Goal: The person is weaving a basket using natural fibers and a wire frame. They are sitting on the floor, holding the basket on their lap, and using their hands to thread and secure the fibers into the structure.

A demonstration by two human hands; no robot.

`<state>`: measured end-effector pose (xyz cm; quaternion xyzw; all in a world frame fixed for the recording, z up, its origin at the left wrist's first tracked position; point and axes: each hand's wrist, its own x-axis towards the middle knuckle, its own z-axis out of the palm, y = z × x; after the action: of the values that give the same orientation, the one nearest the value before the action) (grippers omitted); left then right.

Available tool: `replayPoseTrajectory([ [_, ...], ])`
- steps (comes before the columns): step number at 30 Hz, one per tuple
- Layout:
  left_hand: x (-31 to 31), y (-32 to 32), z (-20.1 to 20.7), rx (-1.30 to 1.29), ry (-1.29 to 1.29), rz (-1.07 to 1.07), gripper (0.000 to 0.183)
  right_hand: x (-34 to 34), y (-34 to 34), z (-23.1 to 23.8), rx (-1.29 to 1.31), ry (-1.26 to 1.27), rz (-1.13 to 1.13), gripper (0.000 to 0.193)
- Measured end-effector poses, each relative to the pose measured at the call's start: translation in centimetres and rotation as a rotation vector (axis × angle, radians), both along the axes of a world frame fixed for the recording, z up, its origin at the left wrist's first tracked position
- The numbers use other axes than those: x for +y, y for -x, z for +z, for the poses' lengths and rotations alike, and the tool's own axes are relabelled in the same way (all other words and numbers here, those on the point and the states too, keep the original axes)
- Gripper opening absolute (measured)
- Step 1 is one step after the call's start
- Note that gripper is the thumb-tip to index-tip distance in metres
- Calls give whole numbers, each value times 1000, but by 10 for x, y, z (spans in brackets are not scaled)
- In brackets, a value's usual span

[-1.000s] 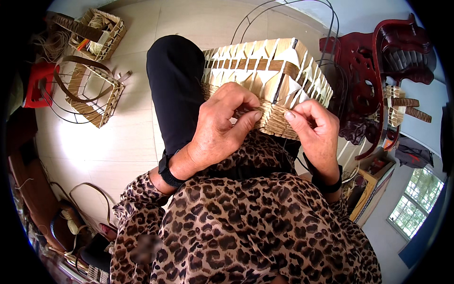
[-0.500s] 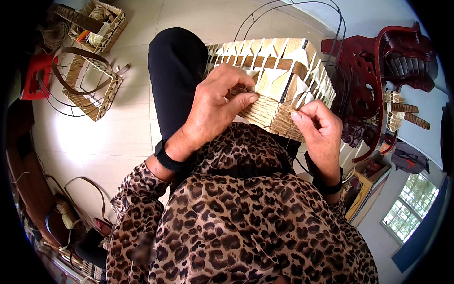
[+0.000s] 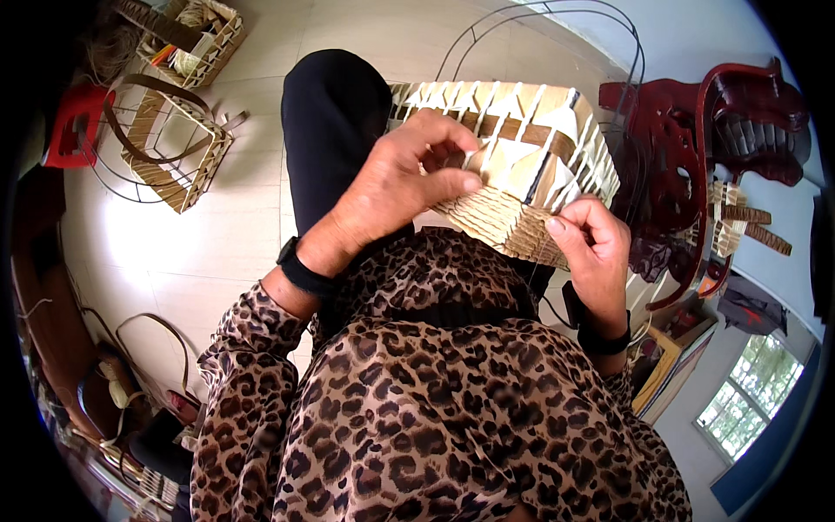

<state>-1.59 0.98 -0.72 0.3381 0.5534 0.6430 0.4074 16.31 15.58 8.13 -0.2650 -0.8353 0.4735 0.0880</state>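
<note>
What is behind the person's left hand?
The basket and the black trouser leg show past the left hand; whatever lies directly behind it is covered.

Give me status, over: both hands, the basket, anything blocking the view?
Left hand at the basket, grip unclear. Right hand at its roped near edge, grip unclear. Basket right of the black-clad knee; left hand hides part of it.

The left forearm (image 3: pixel 289 294) is slanting up rightward, and the left hand (image 3: pixel 389 181) is arching back-upward, thumb and index finger pointing right, tips apart, other fingers probably curling underneath. The right hand (image 3: pixel 598 248) is leaning inward, thumb and bent index finger pinching.
</note>
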Motion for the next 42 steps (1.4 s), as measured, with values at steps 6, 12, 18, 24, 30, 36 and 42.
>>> replayPoseTrajectory([
  [6,-15,22,-13,-304,-44,305,13,6,-10,1,-16,114,-31,16],
  [12,-20,15,-6,-212,60,256,13,9,-6,-3,18,125,-11,16],
  [18,-2,-15,34,-10,-141,50,28,3,4,-10,55,75,-28,17],
  [24,5,-5,32,-78,-173,149,28,-1,6,-9,53,32,10,17],
  [30,-14,-9,2,-235,216,221,15,1,-1,7,-10,67,-57,18],
  [36,-24,-47,9,330,81,185,53,-1,5,27,-117,-3,-61,20],
  [42,-21,-54,4,518,11,194,64,1,6,26,-125,-88,-72,23],
])
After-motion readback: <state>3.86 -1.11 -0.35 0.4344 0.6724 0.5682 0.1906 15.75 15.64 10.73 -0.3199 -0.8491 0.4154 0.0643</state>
